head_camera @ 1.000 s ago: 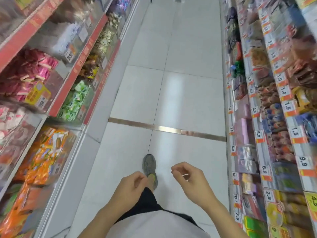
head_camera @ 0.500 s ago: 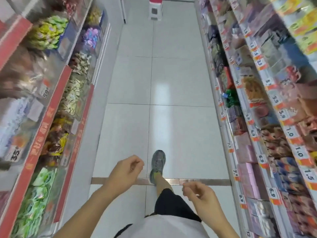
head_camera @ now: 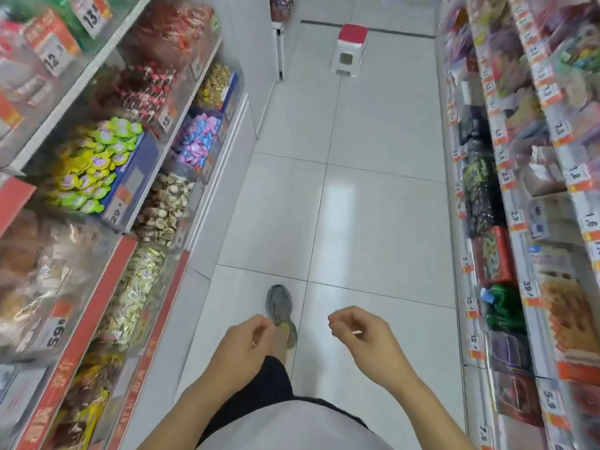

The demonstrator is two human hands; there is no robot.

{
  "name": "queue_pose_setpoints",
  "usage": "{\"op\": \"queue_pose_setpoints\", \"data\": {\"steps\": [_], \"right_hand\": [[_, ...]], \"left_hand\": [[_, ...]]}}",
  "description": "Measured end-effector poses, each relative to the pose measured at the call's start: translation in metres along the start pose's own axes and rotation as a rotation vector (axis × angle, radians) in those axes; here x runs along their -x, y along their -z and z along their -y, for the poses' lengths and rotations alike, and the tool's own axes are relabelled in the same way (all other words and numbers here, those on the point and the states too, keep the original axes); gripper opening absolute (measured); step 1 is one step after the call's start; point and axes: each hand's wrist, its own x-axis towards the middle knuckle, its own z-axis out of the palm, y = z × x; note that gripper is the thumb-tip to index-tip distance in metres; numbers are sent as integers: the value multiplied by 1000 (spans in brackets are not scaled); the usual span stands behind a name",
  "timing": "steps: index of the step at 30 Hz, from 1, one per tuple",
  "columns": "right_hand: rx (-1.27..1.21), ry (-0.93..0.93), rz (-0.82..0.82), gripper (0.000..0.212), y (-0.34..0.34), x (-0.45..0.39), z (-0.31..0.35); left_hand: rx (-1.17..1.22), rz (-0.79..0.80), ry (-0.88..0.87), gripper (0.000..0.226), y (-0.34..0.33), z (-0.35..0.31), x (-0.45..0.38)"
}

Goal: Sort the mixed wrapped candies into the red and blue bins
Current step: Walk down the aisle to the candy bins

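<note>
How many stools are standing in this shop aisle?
1: a red-topped white plastic stool stands on the tiled floor at the aisle's far end, ahead of the person. Others may be out of view.

Floor: large pale tiles, smooth, glossy, a light streak reflected ahead of the right hand. Stool, far ahead of both hands: smooth plastic, white body, red top. Bin fronts, left of the left hand: clear glossy plastic. Candies behind them: shiny foil-like wrappers. Price tags, right of the right hand: matt paper. Shoe, just beyond the left hand: grey mesh cloth, matt.
</note>
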Motion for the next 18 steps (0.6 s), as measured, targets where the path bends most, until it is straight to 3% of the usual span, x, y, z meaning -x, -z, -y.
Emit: {"op": "queue_pose_setpoints", "data": {"steps": [10,18], "right_hand": [[-72,-43,-205,13,135,-280,158],[-148,-17,-277,15,250,-518,245]], "left_hand": [[-51,55,-135,16,132,-186,-323],[-156,101,-222,16,203,-332,-581]]}}
